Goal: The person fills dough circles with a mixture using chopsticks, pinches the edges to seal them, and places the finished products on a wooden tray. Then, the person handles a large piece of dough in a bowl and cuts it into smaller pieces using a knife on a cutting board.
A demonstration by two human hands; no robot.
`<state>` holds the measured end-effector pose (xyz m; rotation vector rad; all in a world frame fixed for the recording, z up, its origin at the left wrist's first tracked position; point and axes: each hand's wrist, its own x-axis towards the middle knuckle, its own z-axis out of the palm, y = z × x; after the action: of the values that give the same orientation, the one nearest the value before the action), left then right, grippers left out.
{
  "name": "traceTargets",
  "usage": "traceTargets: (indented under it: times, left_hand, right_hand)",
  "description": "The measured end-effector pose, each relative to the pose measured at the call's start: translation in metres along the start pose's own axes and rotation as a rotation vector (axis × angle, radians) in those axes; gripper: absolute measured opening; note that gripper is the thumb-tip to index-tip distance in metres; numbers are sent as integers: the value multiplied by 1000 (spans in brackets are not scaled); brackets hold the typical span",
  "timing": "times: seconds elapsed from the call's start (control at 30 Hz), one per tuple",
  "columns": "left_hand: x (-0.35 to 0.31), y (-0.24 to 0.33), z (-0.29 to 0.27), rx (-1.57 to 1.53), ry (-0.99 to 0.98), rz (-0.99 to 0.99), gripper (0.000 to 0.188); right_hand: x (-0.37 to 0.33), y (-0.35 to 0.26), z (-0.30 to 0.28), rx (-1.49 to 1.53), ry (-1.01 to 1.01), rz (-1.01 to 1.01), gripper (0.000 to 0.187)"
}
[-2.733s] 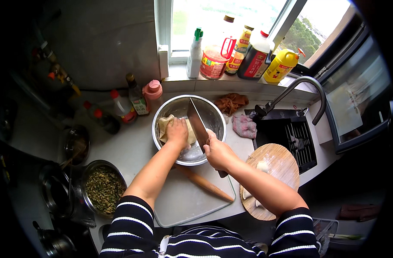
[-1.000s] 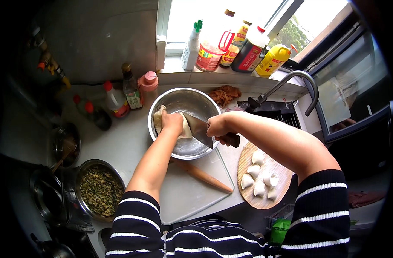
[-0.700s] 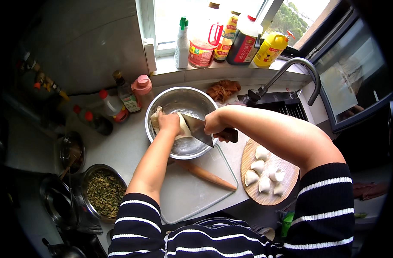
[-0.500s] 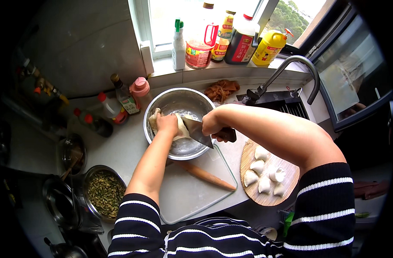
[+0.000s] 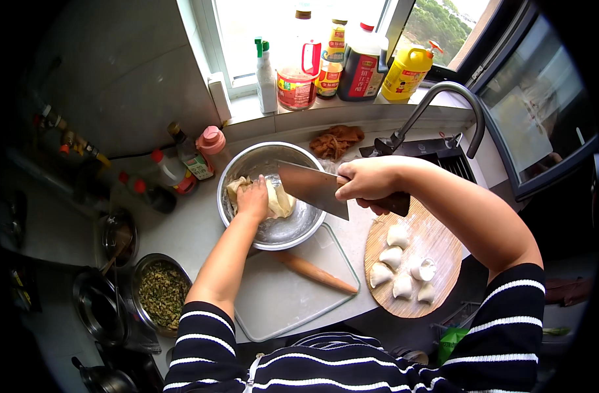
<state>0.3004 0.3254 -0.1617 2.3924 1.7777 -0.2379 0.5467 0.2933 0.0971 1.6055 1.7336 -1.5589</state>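
A pale lump of dough [image 5: 281, 200] lies in a steel bowl [image 5: 226, 223], partly under a wrinkled whitish covering. My left hand [image 5: 252, 199] presses down on the dough, its fingers bent over it. In my right hand [image 5: 370, 181] is a cleaver [image 5: 314, 188], gripped by its dark handle. The broad blade reaches over the bowl's right rim, apart from the dough.
Right of the bowl, a round wooden board [image 5: 437, 242] carries several white dough pieces. A rolling pin [image 5: 316, 272] lies on a translucent cutting board [image 5: 266, 308]. A bowl of chopped filling [image 5: 160, 295] stands left; a sink tap [image 5: 437, 95] and bottles are behind.
My right hand has drawn the cleaver up and to the right, away from the dough. My left hand has stayed on the dough.
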Motion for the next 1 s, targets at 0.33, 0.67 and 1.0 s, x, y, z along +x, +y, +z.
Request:
traceTargets:
  times: [0.33,0.67,1.0]
  left_hand:
    - [18,-19,7,-390,-295,32,148]
    - [-19,36,1,-377,393,97,107]
    - [-58,76,-17,-370,477,239,94]
  right_hand:
    - [-77,152,82,439,610,-196,34]
    - [-112,385,183,-269,1314,131,50]
    - [-67,481,279,-320,1371,259,51]
